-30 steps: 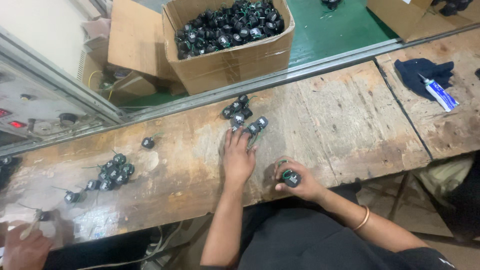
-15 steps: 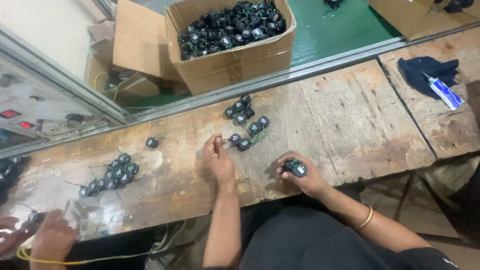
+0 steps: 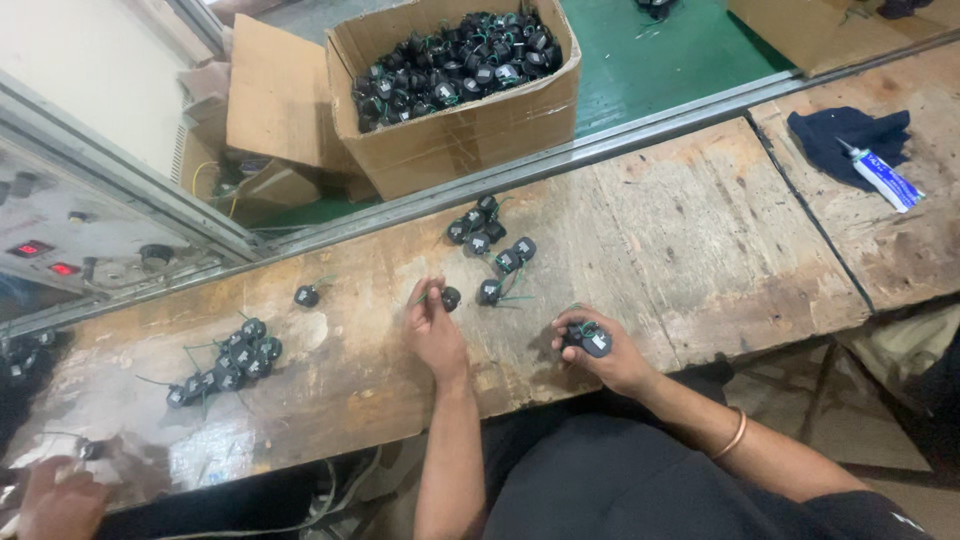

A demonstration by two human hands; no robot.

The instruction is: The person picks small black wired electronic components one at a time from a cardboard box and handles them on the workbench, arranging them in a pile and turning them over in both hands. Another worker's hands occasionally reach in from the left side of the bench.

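On a worn wooden table (image 3: 700, 250), the left hand (image 3: 435, 330) pinches a small round black part (image 3: 451, 297), its green wire trailing left. The right hand (image 3: 605, 350), grip closed, holds a second black part (image 3: 590, 341), flat face up, its long axis unclear. More parts (image 3: 490, 240) lie just beyond.

An open brown cardboard box (image 3: 460, 130) stood beyond the table's (image 3: 700, 250) far edge, filled with small black parts, its flap (image 3: 275, 95) folded out to the left. Another brown carton (image 3: 810, 30) sat at the top right corner. A white tube with blue label (image 3: 882, 178) lay on a dark cloth at the right. Two small red-lit displays (image 3: 45, 258) glowed on a grey panel at the far left.
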